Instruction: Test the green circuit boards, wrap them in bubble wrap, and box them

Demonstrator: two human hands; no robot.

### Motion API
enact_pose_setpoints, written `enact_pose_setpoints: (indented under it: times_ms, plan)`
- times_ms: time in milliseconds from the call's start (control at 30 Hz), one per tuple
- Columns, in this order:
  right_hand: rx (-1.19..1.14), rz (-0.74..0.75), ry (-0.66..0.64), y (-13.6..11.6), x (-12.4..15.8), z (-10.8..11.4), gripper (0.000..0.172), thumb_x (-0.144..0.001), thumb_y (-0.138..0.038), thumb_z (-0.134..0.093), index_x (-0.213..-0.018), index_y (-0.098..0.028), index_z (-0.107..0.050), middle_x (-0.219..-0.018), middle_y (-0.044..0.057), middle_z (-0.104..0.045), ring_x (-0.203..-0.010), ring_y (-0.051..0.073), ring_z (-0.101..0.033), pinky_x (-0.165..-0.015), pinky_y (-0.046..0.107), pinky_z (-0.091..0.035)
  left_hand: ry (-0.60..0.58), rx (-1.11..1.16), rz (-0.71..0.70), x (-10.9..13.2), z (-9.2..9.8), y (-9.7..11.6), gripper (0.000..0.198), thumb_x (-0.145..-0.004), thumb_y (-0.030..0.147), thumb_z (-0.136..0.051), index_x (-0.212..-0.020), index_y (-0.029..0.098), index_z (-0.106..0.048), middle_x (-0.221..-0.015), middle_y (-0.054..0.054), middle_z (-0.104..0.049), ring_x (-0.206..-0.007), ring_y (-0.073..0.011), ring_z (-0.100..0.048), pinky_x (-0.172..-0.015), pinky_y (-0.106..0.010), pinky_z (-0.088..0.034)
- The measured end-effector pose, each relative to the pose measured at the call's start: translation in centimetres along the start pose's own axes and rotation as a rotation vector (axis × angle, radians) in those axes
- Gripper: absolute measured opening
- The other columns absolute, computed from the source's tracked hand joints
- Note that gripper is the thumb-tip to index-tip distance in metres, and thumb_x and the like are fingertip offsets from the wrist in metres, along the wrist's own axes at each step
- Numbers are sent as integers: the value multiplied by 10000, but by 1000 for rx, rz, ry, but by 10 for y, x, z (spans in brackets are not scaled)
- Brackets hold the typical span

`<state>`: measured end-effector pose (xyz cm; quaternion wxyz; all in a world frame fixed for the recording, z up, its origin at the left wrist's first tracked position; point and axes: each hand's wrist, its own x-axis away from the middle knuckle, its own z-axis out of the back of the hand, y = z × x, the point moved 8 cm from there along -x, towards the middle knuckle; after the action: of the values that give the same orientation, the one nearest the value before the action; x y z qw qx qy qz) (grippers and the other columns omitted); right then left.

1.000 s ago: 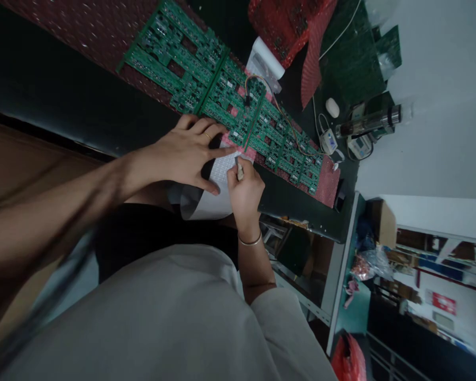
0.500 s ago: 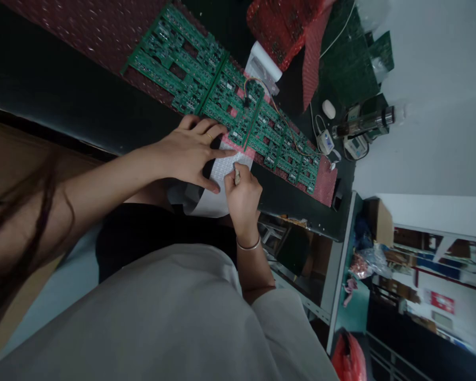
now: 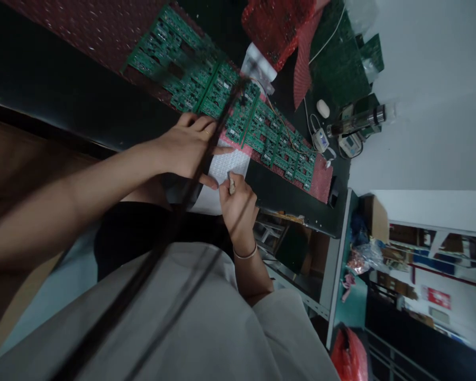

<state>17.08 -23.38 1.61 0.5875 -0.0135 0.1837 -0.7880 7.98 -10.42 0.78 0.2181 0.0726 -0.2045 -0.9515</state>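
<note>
My left hand [image 3: 188, 148] lies with its fingers spread. Its fingertips rest at the near edge of the green circuit boards [image 3: 257, 124], and its thumb and a finger touch a white sheet [image 3: 226, 163] covered in rows of small marks. The sheet hangs over the table edge toward my lap. On the sheet's lower right, my right hand [image 3: 240, 203] is closed around a small pale object [image 3: 232, 185], mostly hidden in the fist; its kind cannot be made out. A blurred dark strand of hair crosses the view over the left hand's fingers.
Red bubble wrap [image 3: 103, 32] lies under the boards, and a wrapped red bundle [image 3: 280, 26] sits behind them. A white roll [image 3: 262, 62], a clear bottle [image 3: 357, 123], a small meter [image 3: 320, 140] and thin cables are at the back. A cardboard box [image 3: 375, 217] stands on the right.
My right hand has drawn a little toward my body along the sheet. My left hand stays nearly where it was. A hair strand has swung across the view, which has shifted slightly.
</note>
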Motion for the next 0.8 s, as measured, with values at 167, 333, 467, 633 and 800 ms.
enact_pose_setpoints:
  times_ms: [167, 333, 467, 633, 800]
  plan:
    - [12, 12, 54, -4, 11, 5, 228, -1044, -219, -560, -1174, -158, -737, -848, 80, -752, -750, 209, -729, -695, 277, -538, -8, -19, 22, -2, -1, 0, 1112, -747, 1020, -325, -1548, 304, -611, -1656, -3, -452, -1518, -427, -209, -1223, -570, -116]
    - [-36, 25, 33, 1, 17, 4, 230, -1002, -207, -563, -1133, -168, -748, -892, 77, -777, -764, 216, -745, -716, 286, -560, -50, -12, 13, 0, 1, 4, 1192, -732, 1047, -214, -1598, 297, -540, -1591, 37, -504, -1520, -401, -135, -1234, -589, -101]
    - [-149, 14, 121, 15, 6, 11, 240, -997, -222, -542, -1105, -182, -752, -977, 73, -797, -852, 209, -764, -799, 298, -589, -56, -3, 32, -2, 4, 6, 1232, -723, 1061, -196, -1569, 254, -583, -1611, -5, -487, -1508, -409, -163, -1234, -575, -105]
    - [-160, -21, 180, 34, -27, 4, 281, -1027, -262, -502, -1167, -166, -725, -1047, 104, -783, -929, 219, -755, -857, 324, -582, -43, -29, 57, -7, 4, 6, 1220, -710, 1074, -262, -1514, 237, -640, -1641, -66, -440, -1480, -454, -261, -1197, -605, -175]
    - [-121, 23, 133, 36, -45, -15, 280, -1039, -259, -480, -1193, -178, -698, -1075, 117, -780, -925, 226, -746, -860, 334, -571, -33, -70, 45, -5, 1, 5, 1107, -764, 1018, -383, -1570, 284, -579, -1657, -38, -426, -1508, -430, -216, -1221, -601, -164]
